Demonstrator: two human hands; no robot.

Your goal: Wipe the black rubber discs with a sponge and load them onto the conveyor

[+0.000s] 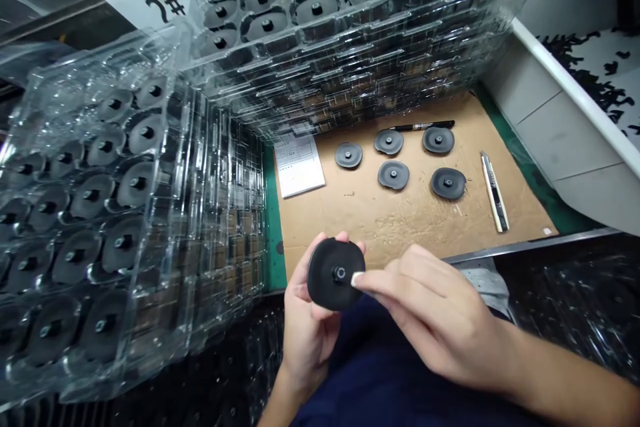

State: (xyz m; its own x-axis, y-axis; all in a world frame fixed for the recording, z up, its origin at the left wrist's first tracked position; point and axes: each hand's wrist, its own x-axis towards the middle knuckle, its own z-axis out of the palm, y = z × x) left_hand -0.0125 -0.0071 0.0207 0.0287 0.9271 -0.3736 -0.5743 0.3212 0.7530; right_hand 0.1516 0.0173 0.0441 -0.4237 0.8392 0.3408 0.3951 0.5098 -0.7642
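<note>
My left hand [311, 320] holds a black rounded rubber disc [325, 287] with a small ringed stub at its centre. The fingers wrap round its back and edge, and its stub side faces me. Just right of the stub, the fingertips of my right hand [435, 313] reach the disc's face. They are drawn together, with a whitish tip [357, 279] at their end; whether it is a nail or a small piece, I cannot make out. Beyond my hands, several similar discs [393, 175] lie apart on a cardboard sheet [360, 213].
Stacked clear plastic trays [320, 73] full of discs rise behind the cardboard, with another stack [200, 247] at left. A utility knife [494, 193], a black pen [417, 126] and a paper pad [300, 168] lie there. At right, a pale bin wall [565, 120] borders scattered black scraps [600, 73].
</note>
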